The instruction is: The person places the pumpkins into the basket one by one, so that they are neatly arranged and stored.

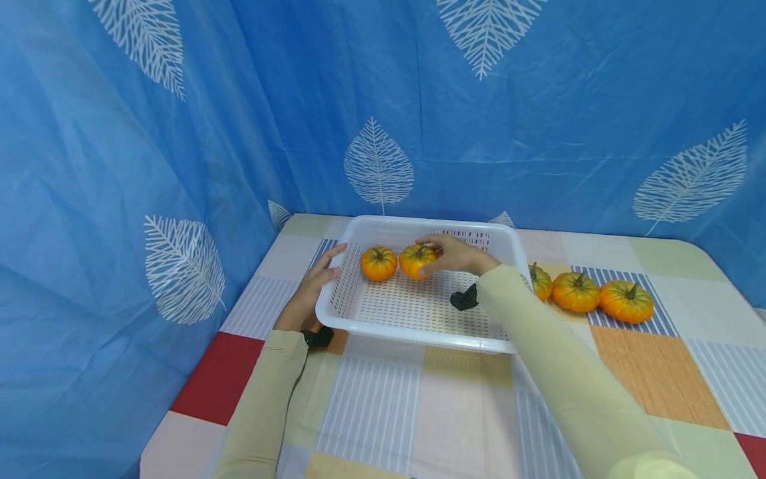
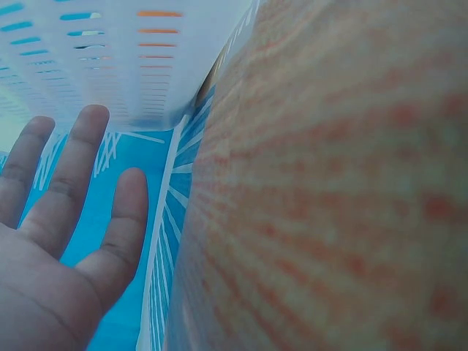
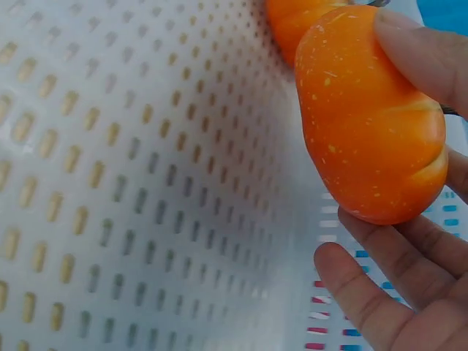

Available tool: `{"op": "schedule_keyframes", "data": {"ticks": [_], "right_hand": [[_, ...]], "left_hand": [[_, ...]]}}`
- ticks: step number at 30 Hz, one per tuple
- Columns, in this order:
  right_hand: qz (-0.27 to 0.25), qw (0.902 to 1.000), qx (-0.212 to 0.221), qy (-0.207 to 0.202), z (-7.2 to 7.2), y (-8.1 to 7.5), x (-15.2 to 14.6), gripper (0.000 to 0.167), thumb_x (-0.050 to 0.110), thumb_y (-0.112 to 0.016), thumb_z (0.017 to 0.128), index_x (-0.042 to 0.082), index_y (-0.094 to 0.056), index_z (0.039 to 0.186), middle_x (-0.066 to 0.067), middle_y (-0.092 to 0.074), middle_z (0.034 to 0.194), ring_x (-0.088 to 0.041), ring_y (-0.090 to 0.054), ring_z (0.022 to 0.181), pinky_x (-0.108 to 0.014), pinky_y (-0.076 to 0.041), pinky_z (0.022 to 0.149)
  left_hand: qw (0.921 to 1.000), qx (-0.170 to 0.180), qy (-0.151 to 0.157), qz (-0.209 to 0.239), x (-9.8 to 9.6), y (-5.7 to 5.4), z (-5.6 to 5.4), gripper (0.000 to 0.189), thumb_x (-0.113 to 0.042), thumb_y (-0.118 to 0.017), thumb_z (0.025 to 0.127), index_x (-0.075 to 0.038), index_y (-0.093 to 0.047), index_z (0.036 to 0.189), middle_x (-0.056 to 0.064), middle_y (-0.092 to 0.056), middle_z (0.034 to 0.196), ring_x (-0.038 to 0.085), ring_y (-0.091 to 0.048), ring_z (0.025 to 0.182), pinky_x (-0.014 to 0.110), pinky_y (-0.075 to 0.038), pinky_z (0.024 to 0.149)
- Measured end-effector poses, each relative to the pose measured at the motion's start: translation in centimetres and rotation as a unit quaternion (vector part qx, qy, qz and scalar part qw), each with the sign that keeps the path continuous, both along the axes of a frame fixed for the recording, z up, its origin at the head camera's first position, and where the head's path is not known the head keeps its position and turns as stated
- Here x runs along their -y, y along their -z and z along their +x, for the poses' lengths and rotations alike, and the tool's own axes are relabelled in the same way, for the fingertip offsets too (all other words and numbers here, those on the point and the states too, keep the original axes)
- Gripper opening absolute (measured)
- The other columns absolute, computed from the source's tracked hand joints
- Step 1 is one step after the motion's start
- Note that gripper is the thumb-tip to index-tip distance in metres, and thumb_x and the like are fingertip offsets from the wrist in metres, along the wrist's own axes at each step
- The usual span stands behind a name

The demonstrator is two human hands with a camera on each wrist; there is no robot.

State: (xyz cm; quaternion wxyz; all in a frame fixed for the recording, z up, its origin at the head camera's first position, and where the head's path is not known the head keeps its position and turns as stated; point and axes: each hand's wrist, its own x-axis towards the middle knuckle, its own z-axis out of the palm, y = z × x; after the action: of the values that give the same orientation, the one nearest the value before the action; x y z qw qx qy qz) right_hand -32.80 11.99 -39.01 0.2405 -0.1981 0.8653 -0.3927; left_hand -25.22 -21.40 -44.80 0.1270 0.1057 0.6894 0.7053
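A white plastic basket (image 1: 413,332) with slotted walls and floor lies on the table. Inside it, my right hand (image 1: 457,254) grips a small orange pumpkin (image 3: 373,124) between thumb and fingers, close over the slotted floor. Just left of that one is another orange pumpkin (image 1: 379,265), also in the basket. My left hand (image 1: 311,289) is at the basket's left rim with its fingers extended. In the left wrist view, straight fingers (image 2: 69,175) show beside the basket's outer wall.
To the right of the basket, a row of three orange pumpkins (image 1: 576,293) sits on the patchwork tablecloth (image 1: 461,412), the nearest partly hidden by the right sleeve. A blue curtain (image 1: 419,100) with white leaves hangs behind and at the left.
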Motion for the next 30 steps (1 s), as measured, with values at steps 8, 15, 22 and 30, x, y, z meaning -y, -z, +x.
{"op": "schedule_keyframes", "data": {"ticks": [8,15,22,30], "right_hand": [[0.004,1.0000,0.004,0.003,0.1,0.8,-0.1,0.078,0.019,-0.078,0.099,0.003,-0.041,0.165,-0.029,-0.038,0.167,-0.047,-0.037,0.153,-0.059,-0.030,0.126],[0.022,0.9997,-0.009,-0.006,0.3,1.3,0.0,0.079,0.023,-0.079,0.099,0.002,-0.041,0.165,-0.029,-0.039,0.166,-0.047,-0.039,0.151,-0.060,-0.031,0.126],[0.051,0.9979,-0.036,-0.017,0.2,2.0,0.2,0.078,0.023,-0.080,0.099,0.002,-0.042,0.164,-0.027,-0.039,0.167,-0.047,-0.041,0.150,-0.060,-0.032,0.125],[0.064,0.9965,-0.052,-0.014,0.2,2.3,0.4,0.077,0.023,-0.079,0.100,0.008,-0.042,0.166,-0.025,-0.038,0.170,-0.047,-0.038,0.153,-0.062,-0.029,0.126]], "left_hand": [[1.0000,0.003,0.000,0.000,0.0,-0.2,0.0,0.069,-0.030,-0.047,0.109,-0.028,-0.021,0.173,0.008,-0.022,0.178,0.047,-0.044,0.143,0.059,-0.053,0.106],[0.9998,-0.007,0.012,0.011,0.2,0.0,0.0,0.068,-0.026,-0.044,0.110,-0.023,-0.019,0.173,0.010,-0.019,0.179,0.045,-0.042,0.143,0.052,-0.054,0.107],[0.9999,-0.005,0.013,0.010,0.3,0.0,0.1,0.068,-0.027,-0.044,0.111,-0.023,-0.019,0.174,0.010,-0.019,0.179,0.044,-0.043,0.143,0.047,-0.055,0.105],[0.9997,-0.008,0.016,0.015,0.4,0.1,-0.2,0.068,-0.024,-0.043,0.111,-0.021,-0.018,0.173,0.012,-0.020,0.178,0.046,-0.045,0.140,0.043,-0.058,0.101]]}}
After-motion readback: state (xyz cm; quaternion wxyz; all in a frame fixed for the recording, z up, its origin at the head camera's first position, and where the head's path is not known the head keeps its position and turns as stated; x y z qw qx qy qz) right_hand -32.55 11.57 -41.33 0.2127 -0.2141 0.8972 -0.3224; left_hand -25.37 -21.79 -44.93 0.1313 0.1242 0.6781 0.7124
